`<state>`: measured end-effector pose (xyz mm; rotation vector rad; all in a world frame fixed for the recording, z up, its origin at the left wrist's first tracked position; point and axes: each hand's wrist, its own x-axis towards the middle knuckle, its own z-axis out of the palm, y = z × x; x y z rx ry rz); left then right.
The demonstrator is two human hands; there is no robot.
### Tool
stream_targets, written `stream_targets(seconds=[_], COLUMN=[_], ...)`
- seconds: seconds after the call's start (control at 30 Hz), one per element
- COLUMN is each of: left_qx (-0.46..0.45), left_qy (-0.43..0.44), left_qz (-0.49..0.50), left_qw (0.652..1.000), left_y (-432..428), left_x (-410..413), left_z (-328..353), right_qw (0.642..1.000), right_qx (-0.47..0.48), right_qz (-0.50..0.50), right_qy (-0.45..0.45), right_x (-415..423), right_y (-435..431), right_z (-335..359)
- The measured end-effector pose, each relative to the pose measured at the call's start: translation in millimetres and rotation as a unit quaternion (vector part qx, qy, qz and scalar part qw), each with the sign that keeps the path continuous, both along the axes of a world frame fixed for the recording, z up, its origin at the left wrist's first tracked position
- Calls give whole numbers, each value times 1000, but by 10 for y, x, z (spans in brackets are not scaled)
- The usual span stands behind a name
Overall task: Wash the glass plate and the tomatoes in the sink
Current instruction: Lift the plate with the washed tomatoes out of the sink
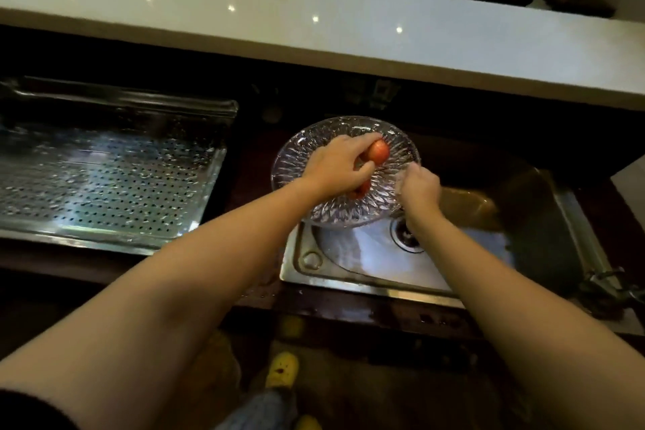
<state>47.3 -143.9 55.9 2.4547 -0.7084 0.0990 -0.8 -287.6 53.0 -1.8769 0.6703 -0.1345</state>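
My left hand (340,164) grasps the tomatoes (378,151) in the plate (296,167) beneath it while my right hand (419,187) clutches the plate's rim over the sink (349,277), so I judge I'm rinsing the tomatoes and next need running water.

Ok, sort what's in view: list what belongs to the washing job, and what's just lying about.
Job: glass plate, gripped at its rim by the right hand; tomatoes, the upper one held by the left hand; sink.
Lying about: perforated drain tray, white counter, yellow slippers.
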Motion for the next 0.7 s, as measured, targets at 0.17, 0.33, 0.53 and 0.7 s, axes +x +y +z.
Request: stream_targets(seconds=[0.17, 0.33, 0.53, 0.7], left_qx=[15, 36, 71, 105], left_qy=[-31, -28, -12, 9], left_qz=[48, 93, 127, 98], left_qw=[998, 995, 989, 990], left_y=[780, 1689, 2776, 3493], left_x=[-50, -42, 75, 414], left_z=[296, 410, 311, 26], right_qw=[998, 994, 990, 995], right_qx=[45, 5, 49, 51], right_qz=[21, 105, 128, 83], right_qy=[-41, -37, -21, 3], right_x=[76, 294, 481, 594], right_y=[761, 1631, 2713, 3459], right_z=[136, 159, -64, -342])
